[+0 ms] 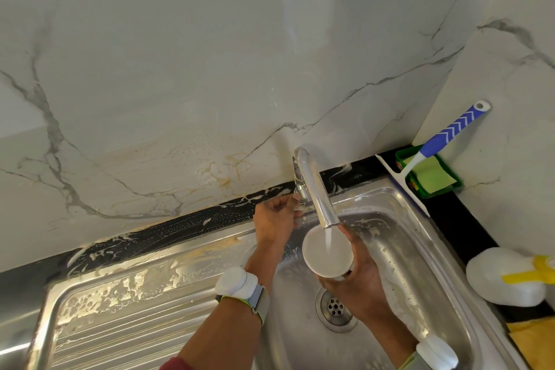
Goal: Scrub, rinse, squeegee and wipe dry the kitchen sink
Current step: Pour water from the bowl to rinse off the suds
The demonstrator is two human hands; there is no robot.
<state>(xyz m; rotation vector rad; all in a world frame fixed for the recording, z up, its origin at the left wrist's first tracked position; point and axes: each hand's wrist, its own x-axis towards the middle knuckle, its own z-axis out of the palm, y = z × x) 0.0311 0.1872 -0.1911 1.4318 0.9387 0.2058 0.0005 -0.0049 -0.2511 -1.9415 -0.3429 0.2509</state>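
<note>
The right hand (354,270) gripped a white cup (327,252) from below and the side, fingers curled round it, holding it over the basin of the steel sink (420,237) right under the tap's spout (318,189). A thin stream of water (328,239) ran from the spout into the cup. The left hand (277,218) reached to the base of the tap, its fingers curled at the handle there, though the grip itself was partly hidden behind the spout. Soapy foam streaked the ribbed drainboard (126,303) and the dark surface (168,228) along the marble wall. The drain (335,308) lay below the cup. At the back right corner a squeegee (435,156) with a blue-and-white handle leaned over a green tray (450,186) holding a green sponge (432,174)
</note>
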